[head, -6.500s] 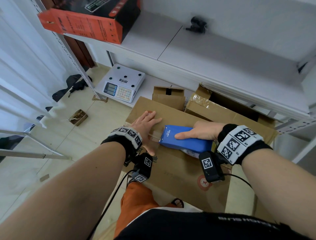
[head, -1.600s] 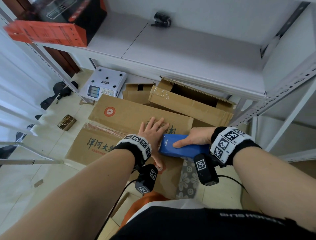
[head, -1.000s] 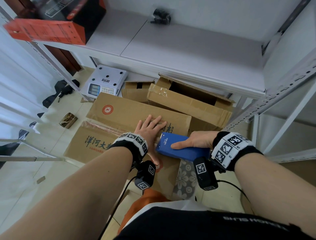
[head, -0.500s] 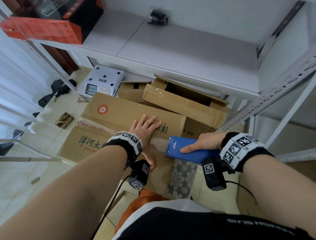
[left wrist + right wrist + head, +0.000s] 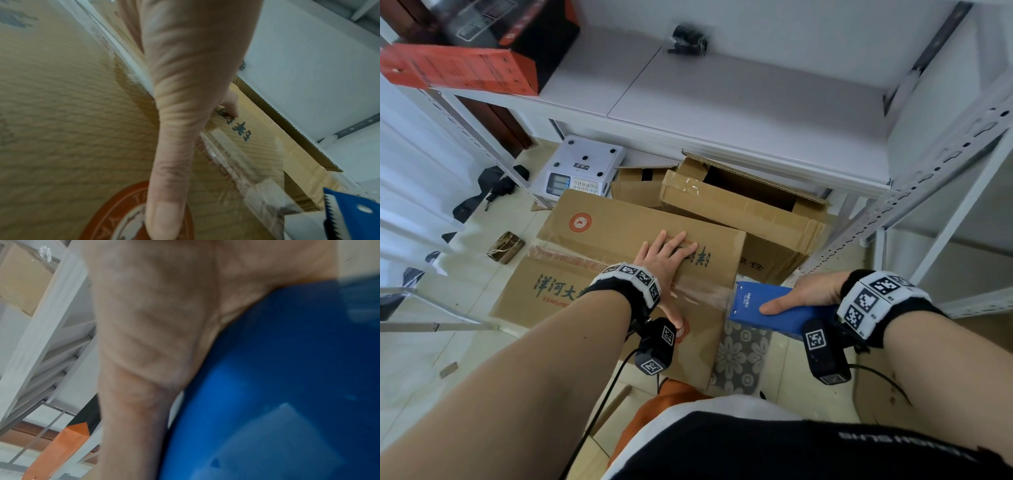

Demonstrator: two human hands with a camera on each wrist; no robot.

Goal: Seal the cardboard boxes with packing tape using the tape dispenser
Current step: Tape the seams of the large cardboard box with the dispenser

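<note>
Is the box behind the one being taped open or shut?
Open: the rear cardboard box has a raised flap and a dark interior showing under the shelf.

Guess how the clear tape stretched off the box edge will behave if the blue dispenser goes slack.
The clear packing tape strip looks thin and filmy, so it would probably sag and wrinkle. It spans from the brown cardboard box to the blue tape dispenser unsupported, likely sticking to itself. The left hand pressing flat probably keeps the stuck part anchored.

White weighing scale (image 5: 582, 168) on the floor beneath the shelf (image 5: 739, 113), red-and-black carton (image 5: 472, 51) on top.
</note>
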